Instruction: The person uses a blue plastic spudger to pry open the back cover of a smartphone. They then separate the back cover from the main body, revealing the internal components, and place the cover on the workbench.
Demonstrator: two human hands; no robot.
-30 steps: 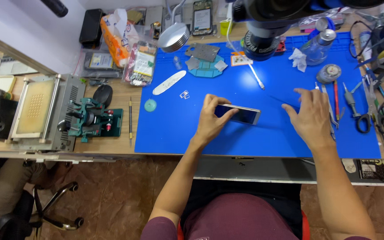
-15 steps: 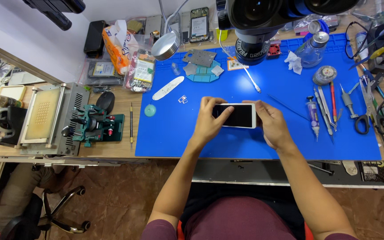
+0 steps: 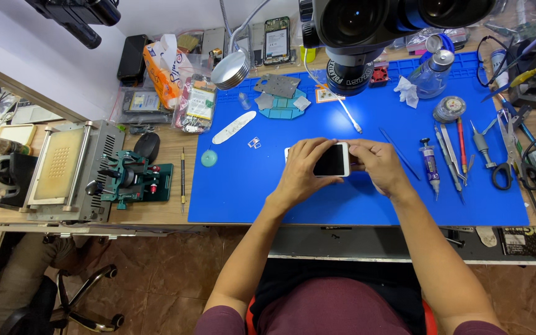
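Both grips are clamped on the white smartphone (image 3: 332,160), the left hand (image 3: 301,170) wrapping its left end and the right hand (image 3: 376,166) its right end, held over the middle of the blue mat (image 3: 249,192). A second ago the right hand lay flat on the mat, well right of the phone. Beyond the phone lies a white cable (image 3: 348,116), then the microscope (image 3: 367,37) at the mat's far edge.

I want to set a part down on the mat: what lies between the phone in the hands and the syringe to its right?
In the head view, between the phone and the syringe are the right hand and a thin blue rod lying slantwise on the blue mat.
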